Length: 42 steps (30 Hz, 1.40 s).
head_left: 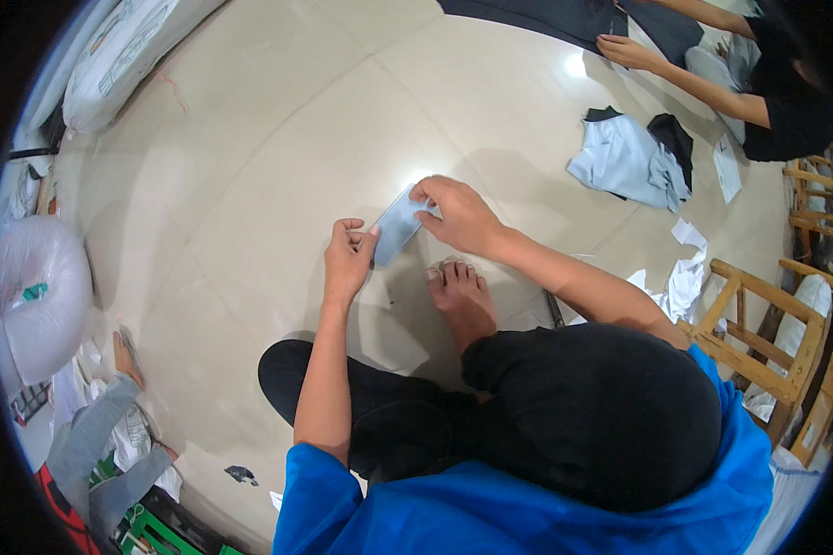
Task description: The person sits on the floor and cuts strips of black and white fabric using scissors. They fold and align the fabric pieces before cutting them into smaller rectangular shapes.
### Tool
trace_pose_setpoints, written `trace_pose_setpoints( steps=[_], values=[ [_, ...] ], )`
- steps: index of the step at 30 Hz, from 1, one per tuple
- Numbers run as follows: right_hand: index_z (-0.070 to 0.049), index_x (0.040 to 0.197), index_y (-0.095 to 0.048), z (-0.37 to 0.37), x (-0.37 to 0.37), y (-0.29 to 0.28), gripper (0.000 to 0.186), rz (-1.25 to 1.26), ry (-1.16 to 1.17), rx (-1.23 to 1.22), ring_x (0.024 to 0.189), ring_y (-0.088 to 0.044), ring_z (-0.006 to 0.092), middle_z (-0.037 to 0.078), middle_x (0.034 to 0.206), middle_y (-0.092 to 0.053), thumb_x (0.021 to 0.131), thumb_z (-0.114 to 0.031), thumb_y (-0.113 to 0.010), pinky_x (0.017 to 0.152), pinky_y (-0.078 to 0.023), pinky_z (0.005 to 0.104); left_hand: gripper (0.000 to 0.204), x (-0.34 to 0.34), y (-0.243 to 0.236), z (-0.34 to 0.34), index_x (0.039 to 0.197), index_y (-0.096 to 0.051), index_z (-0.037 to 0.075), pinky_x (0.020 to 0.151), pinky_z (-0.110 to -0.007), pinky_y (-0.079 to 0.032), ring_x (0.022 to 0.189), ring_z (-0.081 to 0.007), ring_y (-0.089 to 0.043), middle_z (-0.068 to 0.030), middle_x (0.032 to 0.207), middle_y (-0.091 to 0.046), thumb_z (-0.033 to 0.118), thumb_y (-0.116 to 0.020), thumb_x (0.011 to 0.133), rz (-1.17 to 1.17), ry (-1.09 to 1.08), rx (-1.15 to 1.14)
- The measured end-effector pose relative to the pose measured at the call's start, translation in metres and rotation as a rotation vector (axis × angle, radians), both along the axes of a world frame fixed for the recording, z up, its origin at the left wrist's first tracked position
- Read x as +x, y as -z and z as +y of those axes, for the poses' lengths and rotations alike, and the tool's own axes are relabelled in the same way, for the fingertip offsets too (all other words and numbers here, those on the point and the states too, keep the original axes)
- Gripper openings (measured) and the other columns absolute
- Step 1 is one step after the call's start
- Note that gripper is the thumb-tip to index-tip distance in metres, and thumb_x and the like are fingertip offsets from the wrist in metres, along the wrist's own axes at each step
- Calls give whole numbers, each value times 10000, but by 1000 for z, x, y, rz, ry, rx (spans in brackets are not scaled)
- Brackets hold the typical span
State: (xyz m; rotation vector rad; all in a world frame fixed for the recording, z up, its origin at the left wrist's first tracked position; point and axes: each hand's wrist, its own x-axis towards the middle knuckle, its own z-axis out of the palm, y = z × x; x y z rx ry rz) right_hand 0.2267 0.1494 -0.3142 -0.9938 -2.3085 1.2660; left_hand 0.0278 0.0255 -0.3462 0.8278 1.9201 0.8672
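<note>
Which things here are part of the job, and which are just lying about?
In use:
- pale blue rectangular piece
- left hand, at its left edge
- right hand, at its upper end

Apparently just lying about:
- light blue and black cloth pile
- white scraps
- small dark scrap

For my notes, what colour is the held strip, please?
The strip is pale grey-blue, clearest in the head view.

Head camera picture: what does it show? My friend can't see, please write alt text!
A person's left hand and right hand hold a flat blue-grey rectangle over a beige tiled floor. Crumpled pale-blue and black cloth lies upper right, near a co-worker.
</note>
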Motion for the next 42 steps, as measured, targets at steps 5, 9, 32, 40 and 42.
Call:
trace_pose_setpoints(
  steps=[5,9,32,40,42],
  values=[
    [-2,1128,-631,21,3,33,376,-162,75,230,1133,-562,373,209,1164,-599,791,-127,-741,950,-494,451,374,5,18,-3,1140,-570,22,629,-306,-517,696,-176,-629,-107,836,-653,141,-776,852,186,167,190],
    [6,1115,-633,13,-10,47,370,-200,-27,230,1083,-567,345,188,1112,-569,779,-110,-732,877,-509,440,354,10,12,-16,1125,-570,7,697,-284,-508,770,-135,-583,-83,880,-620,130,-773,863,345,171,107],
    [35,1062,-609,-9,8,64,303,35,182,201,1031,-596,393,233,1088,-585,781,-75,-638,888,-500,483,495,19,-29,13,1321,-451,10,758,-280,-494,878,-156,-593,-121,1069,-597,110,-694,902,-83,-2,-152],
    [12,1244,-556,4,15,62,303,38,228,-4,1038,-619,376,203,1169,-557,968,-106,-523,910,-509,452,477,11,-52,23,1354,-440,7,790,-294,-507,882,-146,-596,-92,1047,-617,73,-639,925,-506,-155,-39],
    [9,1247,-550,5,14,60,293,8,216,-2,1014,-629,361,191,1184,-545,983,-113,-519,892,-517,443,478,-5,-21,10,1359,-436,9,794,-306,-519,873,-144,-599,-86,1025,-616,64,-631,926,-490,-188,-112]
  ],
)
